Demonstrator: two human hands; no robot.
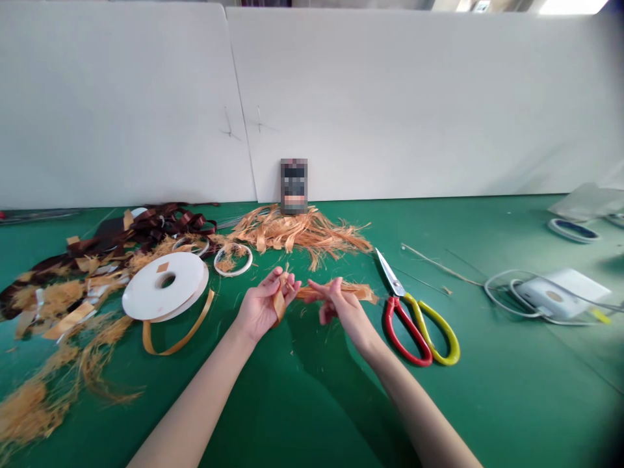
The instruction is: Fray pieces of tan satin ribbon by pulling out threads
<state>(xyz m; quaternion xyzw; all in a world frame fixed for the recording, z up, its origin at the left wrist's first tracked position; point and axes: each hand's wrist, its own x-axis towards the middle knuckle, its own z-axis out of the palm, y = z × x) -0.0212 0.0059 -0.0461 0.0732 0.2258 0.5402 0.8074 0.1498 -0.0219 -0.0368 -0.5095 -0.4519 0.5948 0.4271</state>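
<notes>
My left hand (264,305) is closed on a short piece of tan ribbon (279,305); its tail hangs below the fingers and thin frayed threads stick up at the top. To the right, my right hand (341,307) has its index finger stretched toward the left hand, other fingers loosely bent and apart. I see nothing held in it. Behind its fingers several tan ribbon strips (363,290) lie on the table. Scissors (397,292) with one red and one yellow handle lie partly open just right of the right hand.
A white ribbon spool (166,286) with a loose tan end lies left, near a white ring (233,260). Frayed tan strips (292,234) pile up behind, before a blurred-out upright object (294,186). Dark brown ribbon (160,224) lies far left; a white corded device (563,292) lies right.
</notes>
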